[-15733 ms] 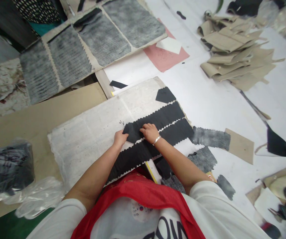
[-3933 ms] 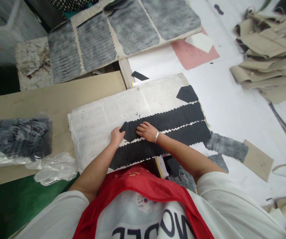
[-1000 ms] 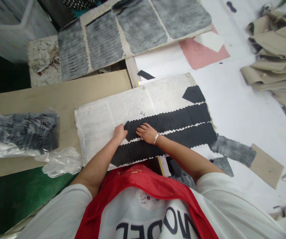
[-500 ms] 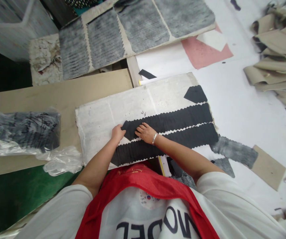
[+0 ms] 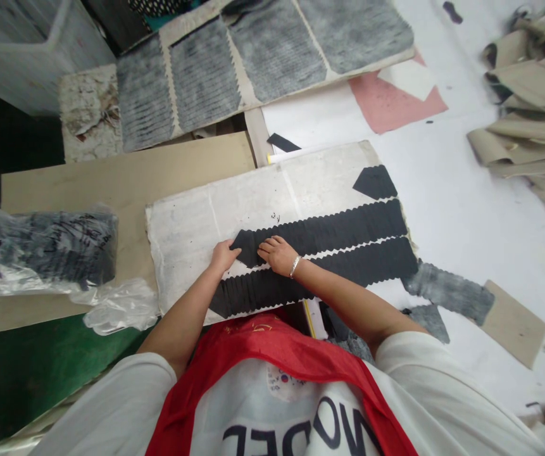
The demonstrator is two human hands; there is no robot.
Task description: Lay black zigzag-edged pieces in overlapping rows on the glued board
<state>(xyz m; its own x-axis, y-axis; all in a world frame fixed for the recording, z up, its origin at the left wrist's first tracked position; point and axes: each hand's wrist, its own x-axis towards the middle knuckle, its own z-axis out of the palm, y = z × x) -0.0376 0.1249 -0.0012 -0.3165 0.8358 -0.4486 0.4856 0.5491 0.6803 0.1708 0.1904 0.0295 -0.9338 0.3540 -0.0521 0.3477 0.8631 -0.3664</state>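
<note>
On a pale board [image 5: 184,221] in front of me lie two long rows of black, overlapping flat pieces with scalloped edges. My left hand [image 5: 223,257] pinches the pointed left end of the black piece [image 5: 247,246] that closes the upper row. Resting on that row just to the right is my right hand [image 5: 279,255], its fingers stretched out and pressing the surface. The lower row [image 5: 348,269] runs nearer my body, partly under my right forearm. One separate black pointed piece [image 5: 376,182] sits at the board's upper right.
Behind the board stands another board with grey-black panels [image 5: 276,57]. A plastic-wrapped dark bundle [image 5: 63,247] lies left on a tan sheet [image 5: 158,158]. Grey strips [image 5: 452,291] and a tan card [image 5: 514,323] are to the right, with folded beige material [image 5: 533,126] beyond.
Both hands stay at nearly the same spots on the upper row. The whole view has shifted very slightly; no piece has visibly moved on the board.
</note>
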